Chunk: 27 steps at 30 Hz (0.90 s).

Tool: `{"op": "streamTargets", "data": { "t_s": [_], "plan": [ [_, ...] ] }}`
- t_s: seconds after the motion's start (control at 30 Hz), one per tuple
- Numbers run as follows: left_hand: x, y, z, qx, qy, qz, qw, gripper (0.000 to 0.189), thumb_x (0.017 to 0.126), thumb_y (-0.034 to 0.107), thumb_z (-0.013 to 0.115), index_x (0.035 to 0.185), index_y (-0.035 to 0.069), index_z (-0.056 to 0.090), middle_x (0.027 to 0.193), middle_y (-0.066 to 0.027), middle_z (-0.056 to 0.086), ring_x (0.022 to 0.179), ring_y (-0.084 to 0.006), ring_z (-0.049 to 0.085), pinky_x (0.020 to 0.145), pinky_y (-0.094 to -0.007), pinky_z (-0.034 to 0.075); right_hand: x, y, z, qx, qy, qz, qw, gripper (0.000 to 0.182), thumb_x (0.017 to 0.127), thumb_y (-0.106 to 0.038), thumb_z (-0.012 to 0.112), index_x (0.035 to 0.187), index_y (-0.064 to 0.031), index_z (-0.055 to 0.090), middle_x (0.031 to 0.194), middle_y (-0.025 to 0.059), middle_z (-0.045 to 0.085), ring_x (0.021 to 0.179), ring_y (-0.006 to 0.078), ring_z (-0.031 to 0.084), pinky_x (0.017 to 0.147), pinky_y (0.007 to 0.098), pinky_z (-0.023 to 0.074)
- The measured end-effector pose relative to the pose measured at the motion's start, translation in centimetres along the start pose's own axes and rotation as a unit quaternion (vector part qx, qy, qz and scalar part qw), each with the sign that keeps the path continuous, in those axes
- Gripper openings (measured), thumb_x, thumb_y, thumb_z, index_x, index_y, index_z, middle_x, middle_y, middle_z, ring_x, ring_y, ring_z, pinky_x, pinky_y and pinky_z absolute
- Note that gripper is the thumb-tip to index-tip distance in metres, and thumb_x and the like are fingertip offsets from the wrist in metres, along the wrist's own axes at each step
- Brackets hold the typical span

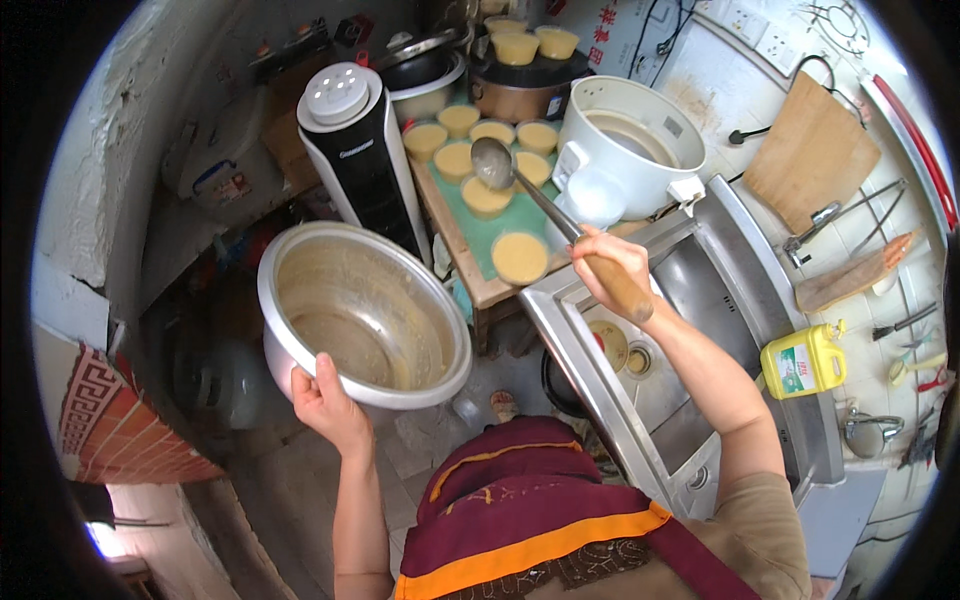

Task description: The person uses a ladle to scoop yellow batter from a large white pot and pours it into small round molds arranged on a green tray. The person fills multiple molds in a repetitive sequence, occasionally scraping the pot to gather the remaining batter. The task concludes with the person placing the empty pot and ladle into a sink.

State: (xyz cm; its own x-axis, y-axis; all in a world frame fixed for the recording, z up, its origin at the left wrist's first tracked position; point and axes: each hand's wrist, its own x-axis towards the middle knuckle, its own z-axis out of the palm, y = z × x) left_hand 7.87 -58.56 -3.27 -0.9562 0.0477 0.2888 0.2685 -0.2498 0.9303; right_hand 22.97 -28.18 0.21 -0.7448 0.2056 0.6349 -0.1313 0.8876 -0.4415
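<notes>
My left hand grips the near rim of a large metal pot, tilted, with only a thin yellowish residue on its walls. My right hand is closed round the wooden handle of a metal ladle. The ladle's bowl hangs over plastic cups filled with a pale yellow mixture, just above one cup. Another filled cup stands at the near corner of the green-topped wooden table. Several more cups stand close together farther back. Stacked empty plastic cups are beside the white cooker.
A black and white tower appliance stands left of the table. Behind are a dark-lidded cooker bearing filled cups and a white electric cooker. To the right lie a steel sink and a yellow detergent jug.
</notes>
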Motion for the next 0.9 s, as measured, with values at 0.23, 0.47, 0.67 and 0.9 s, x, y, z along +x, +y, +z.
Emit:
{"op": "streamTargets", "data": {
  "t_s": [0.23, 0.47, 0.67, 0.9],
  "plan": [
    [0.3, -0.1, -0.6, 0.013, -0.009, 0.014, 1.0, 0.015, 0.087, 0.01, 0.046, 0.074, 0.003, 0.045, 0.071, 0.0, 0.049, 0.063, -0.0044, 0.044, 0.058, -0.0198, 0.038, 1.8, 2.4, 0.0, 0.427, 0.344, 0.347, 0.761, 0.012, 0.074, 0.003, 0.052, 0.085, 0.0021, 0.047, 0.078, 0.0112, 0.053, 0.066, 0.0233, 0.061, 0.06, 0.0287, 0.0534],
    [0.6, -0.2, -0.9, 0.007, -0.006, 0.005, 1.0, 0.014, 0.087, 0.01, 0.046, 0.075, 0.003, 0.045, 0.071, 0.0, 0.049, 0.063, -0.0045, 0.044, 0.058, -0.02, 0.038, 1.9, 2.7, -1.5, 0.458, 0.374, 0.37, 0.716, 0.013, 0.073, 0.002, 0.052, 0.084, 0.0031, 0.047, 0.077, 0.012, 0.052, 0.063, 0.0265, 0.061, 0.06, 0.0325, 0.0553],
    [1.0, 0.2, -0.2, 0.005, 0.03, -0.017, 0.999, 0.017, 0.085, 0.006, 0.047, 0.069, 0.003, 0.041, 0.069, 0.0014, 0.044, 0.063, -0.0045, 0.038, 0.058, -0.02, 0.034, 5.8, 4.2, -7.7, 0.448, 0.375, 0.307, 0.751, 0.011, 0.075, 0.0, 0.053, 0.084, 0.0036, 0.048, 0.077, 0.0101, 0.051, 0.063, 0.0285, 0.06, 0.06, 0.0359, 0.0552],
    [1.1, 0.4, 0.6, 0.008, 0.067, -0.031, 0.997, 0.01, 0.085, 0.007, 0.047, 0.076, 0.003, 0.046, 0.074, 0.0, 0.049, 0.066, -0.0051, 0.044, 0.062, -0.0197, 0.036, 17.2, 10.5, -14.8, 0.444, 0.408, 0.218, 0.768, 0.017, 0.074, 0.002, 0.054, 0.086, 0.0113, 0.045, 0.086, 0.0173, 0.048, 0.074, 0.0335, 0.058, 0.072, 0.04, 0.0537]
  ]
}}
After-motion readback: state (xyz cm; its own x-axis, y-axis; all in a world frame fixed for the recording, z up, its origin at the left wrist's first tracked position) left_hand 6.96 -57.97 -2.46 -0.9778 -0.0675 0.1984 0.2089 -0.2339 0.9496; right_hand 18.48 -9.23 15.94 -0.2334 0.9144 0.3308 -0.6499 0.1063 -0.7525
